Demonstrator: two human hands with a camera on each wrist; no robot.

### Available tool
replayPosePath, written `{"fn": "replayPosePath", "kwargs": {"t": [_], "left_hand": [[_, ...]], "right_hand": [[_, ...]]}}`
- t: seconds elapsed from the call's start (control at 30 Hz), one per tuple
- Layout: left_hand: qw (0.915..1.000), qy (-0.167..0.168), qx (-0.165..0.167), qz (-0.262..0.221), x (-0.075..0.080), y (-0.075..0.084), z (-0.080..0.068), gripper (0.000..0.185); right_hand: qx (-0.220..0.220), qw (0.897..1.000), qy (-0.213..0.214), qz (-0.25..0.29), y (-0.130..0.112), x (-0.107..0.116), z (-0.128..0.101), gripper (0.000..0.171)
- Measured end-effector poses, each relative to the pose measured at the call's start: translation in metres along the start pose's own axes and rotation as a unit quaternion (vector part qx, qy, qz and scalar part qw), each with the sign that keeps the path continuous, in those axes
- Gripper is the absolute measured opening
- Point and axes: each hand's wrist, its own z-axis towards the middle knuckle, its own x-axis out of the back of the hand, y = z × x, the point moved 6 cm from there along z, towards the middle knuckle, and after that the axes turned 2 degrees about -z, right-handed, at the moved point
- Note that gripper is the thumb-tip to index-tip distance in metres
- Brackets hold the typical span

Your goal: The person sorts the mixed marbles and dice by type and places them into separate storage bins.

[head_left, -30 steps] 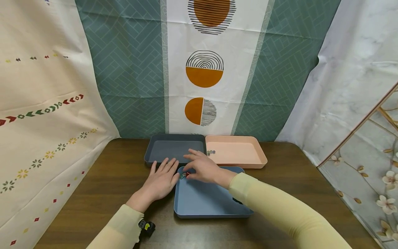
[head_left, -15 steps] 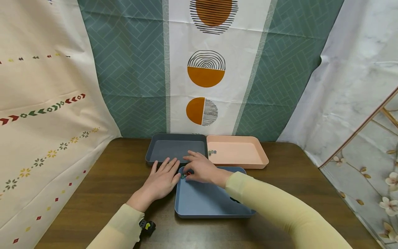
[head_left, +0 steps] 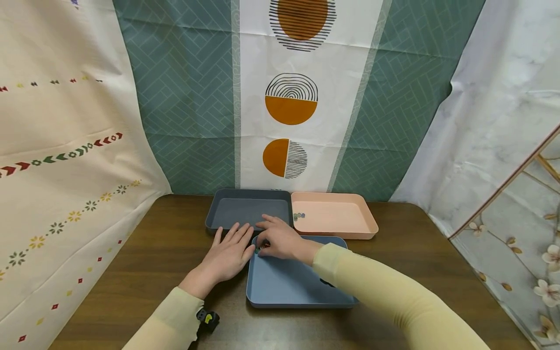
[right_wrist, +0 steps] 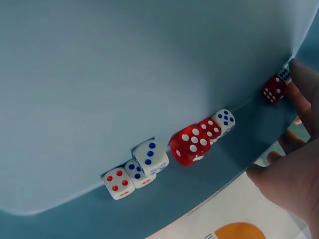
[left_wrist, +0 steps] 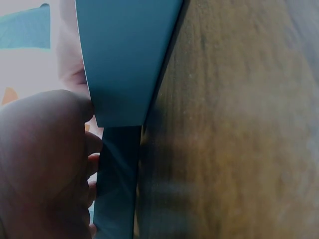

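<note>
My left hand (head_left: 225, 253) lies with fingers spread at the left of the blue tray (head_left: 297, 282), its thumb at the tray's rim and its fingertips by the dark grey tray (head_left: 247, 209). My right hand (head_left: 280, 238) reaches into the blue tray's far left corner, thumb and index finger bent in around small dice. There, in the right wrist view, a red die (right_wrist: 275, 89) and a white die (right_wrist: 284, 75) sit right at the fingertips; I cannot tell if they are pinched. Several more dice, including a large red die (right_wrist: 189, 144) and a white die (right_wrist: 150, 155), line the tray wall.
A pink tray (head_left: 337, 214) stands at the back right with several small pale pieces (head_left: 299, 216) at its left side. Dark wooden table (head_left: 420, 253) surrounds the trays. Patterned cloth (head_left: 188, 97) hangs behind and at the sides.
My right thumb and index finger have drawn closer together around the corner dice, and the right hand has shifted slightly. The left hand has stayed in place.
</note>
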Motion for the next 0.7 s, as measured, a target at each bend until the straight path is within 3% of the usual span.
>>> {"fn": "replayPosePath", "kwargs": {"t": [0.7], "left_hand": [[0.9999, -0.002, 0.005, 0.012, -0.0015, -0.0012, -0.0001, 0.064]], "right_hand": [[-0.001, 1.0, 0.016, -0.013, -0.0025, -0.0054, 0.0037, 0.019]]}}
